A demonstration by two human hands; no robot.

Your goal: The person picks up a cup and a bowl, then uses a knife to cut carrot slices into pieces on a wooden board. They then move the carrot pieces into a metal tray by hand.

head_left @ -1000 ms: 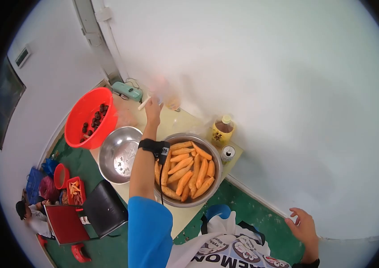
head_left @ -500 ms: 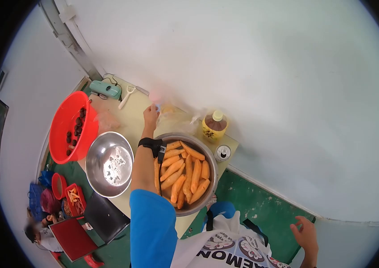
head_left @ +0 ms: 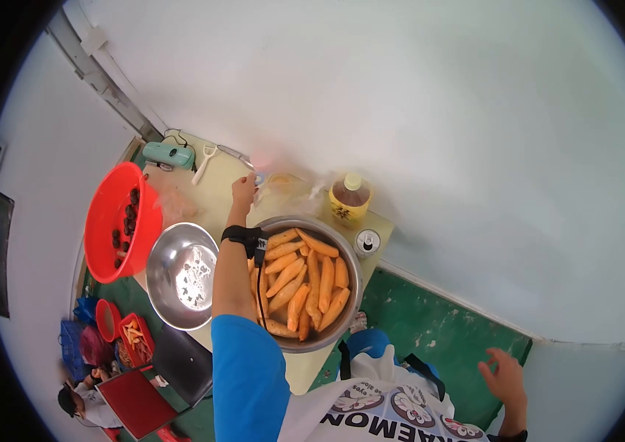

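Observation:
Stretched over the table (head_left: 213, 193), my left hand (head_left: 244, 190) is closed at a small light-blue item (head_left: 259, 179) that I cannot make out, beside a clear plastic bag (head_left: 294, 197). Below that wrist, which wears a black strap, a large metal basin (head_left: 356, 283) holds several peeled orange roots (head_left: 286, 274). My right hand (head_left: 504, 376) hangs over the floor at the lower right, empty, with its fingers apart. A white peeler (head_left: 205, 163) and a grey metal tool (head_left: 233, 153) lie beyond my left hand.
Left are a metal bowl (head_left: 161, 276), a red tub (head_left: 99, 228) with dark round items, and a teal device (head_left: 169, 155). A yellow-labelled bottle (head_left: 349, 202) and a can (head_left: 367, 243) stand right. Near chairs (head_left: 135, 405), a person (head_left: 91, 401) sits lower left.
The view has shifted slightly. My left hand remains at the light-blue item, and my right hand is still open over the floor.

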